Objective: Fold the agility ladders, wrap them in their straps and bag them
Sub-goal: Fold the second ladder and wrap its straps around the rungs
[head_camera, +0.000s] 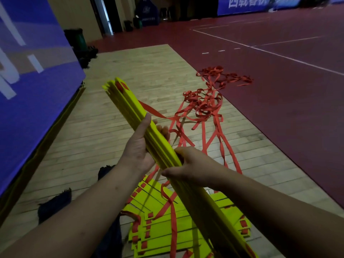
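Somewhere around the middle of the job, going by this. Got one ladder's yellow rungs [130,107] stacked into a tight bundle and held up off the wood floor [104,131], slanting away toward the blue banner [28,71]. Gripping it at mid-length with the left hand [138,146], thumb along the near face, fingers curled round the far side. Clamping it just below with the right hand [188,166], fingers wrapped over the top, thumb tucked underneath. Looks done with the folding on this one. Plenty left to do though: red straps [202,103] strewn in a long tangled mess across the floor, not wound round anything yet. Also a second pile of rungs [167,226] lying flat underneath, fanned out and loose, no wrap either. Nothing bagged so far. Can't tell about the dark fabric [54,205] at lower left, maybe a bag, maybe not.
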`<state>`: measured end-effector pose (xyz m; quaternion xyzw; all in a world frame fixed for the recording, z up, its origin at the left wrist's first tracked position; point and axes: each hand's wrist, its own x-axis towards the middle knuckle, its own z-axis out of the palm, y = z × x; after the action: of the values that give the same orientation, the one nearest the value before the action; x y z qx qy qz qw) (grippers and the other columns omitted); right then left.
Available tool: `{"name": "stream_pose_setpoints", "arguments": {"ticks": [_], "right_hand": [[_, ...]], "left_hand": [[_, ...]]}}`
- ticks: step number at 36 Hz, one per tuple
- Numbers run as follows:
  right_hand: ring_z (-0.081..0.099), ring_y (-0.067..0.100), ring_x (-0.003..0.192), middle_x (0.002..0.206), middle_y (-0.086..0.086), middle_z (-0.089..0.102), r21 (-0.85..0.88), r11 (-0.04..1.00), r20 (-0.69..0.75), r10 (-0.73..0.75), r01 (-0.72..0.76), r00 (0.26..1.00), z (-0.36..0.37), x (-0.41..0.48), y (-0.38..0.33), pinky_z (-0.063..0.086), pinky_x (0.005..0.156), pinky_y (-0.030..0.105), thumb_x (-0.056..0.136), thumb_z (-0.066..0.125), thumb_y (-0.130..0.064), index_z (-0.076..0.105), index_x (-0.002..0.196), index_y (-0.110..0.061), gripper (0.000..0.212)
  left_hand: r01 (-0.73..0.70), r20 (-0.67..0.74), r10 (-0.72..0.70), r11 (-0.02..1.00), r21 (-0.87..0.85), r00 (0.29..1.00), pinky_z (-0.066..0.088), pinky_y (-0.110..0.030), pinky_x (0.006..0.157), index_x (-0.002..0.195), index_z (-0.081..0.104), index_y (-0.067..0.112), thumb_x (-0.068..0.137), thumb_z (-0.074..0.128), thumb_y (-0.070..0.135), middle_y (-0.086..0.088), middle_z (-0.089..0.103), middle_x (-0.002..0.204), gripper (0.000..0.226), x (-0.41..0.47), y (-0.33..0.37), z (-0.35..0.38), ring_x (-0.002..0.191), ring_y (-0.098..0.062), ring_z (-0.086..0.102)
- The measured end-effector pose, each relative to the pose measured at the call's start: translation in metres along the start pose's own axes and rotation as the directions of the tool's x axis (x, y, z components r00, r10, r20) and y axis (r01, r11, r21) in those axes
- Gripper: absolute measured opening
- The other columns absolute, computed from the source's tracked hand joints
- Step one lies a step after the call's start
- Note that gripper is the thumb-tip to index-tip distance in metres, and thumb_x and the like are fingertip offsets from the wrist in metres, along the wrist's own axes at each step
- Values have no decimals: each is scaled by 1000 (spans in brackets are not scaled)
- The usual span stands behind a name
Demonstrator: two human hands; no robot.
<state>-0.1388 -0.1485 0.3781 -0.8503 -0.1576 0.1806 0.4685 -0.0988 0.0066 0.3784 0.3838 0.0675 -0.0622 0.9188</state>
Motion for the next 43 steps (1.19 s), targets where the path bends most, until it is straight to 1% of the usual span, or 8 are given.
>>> {"name": "stream_pose_setpoints", "arguments": {"ticks": [7,11,15,26,32,36,39,43], "right_hand": [[65,13,80,97,1,60,-154,985,-134,60,-80,989,14,7,-1,57,64,30,83,80,-38,47,122,-18,55],[67,17,71,90,5,61,-249,959,-184,91,-136,979,11,12,4,62,64,36,90,72,-18,51,108,-13,28],[64,16,60,78,9,65,-252,962,-30,97,-101,995,-9,8,7,59,59,32,94,62,-10,58,97,-4,8],[56,20,56,71,7,53,-243,940,-151,208,-240,966,-10,8,25,51,55,33,86,58,-5,53,81,-9,8],[50,19,51,68,8,50,-122,963,-125,224,-239,967,-28,9,17,45,46,29,90,61,-5,55,81,-3,11],[49,17,44,61,8,52,5,962,-7,273,-273,962,-54,-1,22,44,44,27,88,64,-3,56,81,-1,11],[52,19,44,59,8,55,12,957,87,287,-289,954,-70,-10,27,46,46,28,87,65,-2,57,80,1,11],[54,18,45,55,5,58,18,952,212,295,-305,932,-78,-16,34,47,48,28,87,65,-1,57,77,-1,12]], "left_hand": [[-52,-73,50,998,-28,996,57,-28,65,86,60,13,86,73,27,-1,60,71,20,10,-12,6,65,-14,66],[11,-79,-7,998,62,997,59,-32,70,89,60,11,73,78,35,-6,62,78,34,12,-14,7,74,-19,70],[-38,-102,43,998,56,994,59,-37,74,97,59,10,71,79,36,-8,68,84,42,18,1,-4,81,-23,73],[-94,-175,102,994,55,979,62,-31,78,118,58,4,88,71,16,-13,73,96,35,31,-3,0,89,-22,75],[-82,-173,148,936,343,974,58,-43,83,109,57,7,68,64,63,-12,71,100,70,31,13,-6,94,-25,71],[-75,-303,382,720,690,873,41,-43,106,114,50,20,69,45,92,-11,58,118,85,36,35,-31,112,-25,55],[-247,-77,441,630,737,894,23,-34,112,148,31,24,83,44,78,5,42,148,86,34,50,-44,131,-5,44],[-180,52,190,762,622,980,25,-6,105,150,33,13,92,34,73,29,53,124,84,39,58,-60,110,22,44]]}}
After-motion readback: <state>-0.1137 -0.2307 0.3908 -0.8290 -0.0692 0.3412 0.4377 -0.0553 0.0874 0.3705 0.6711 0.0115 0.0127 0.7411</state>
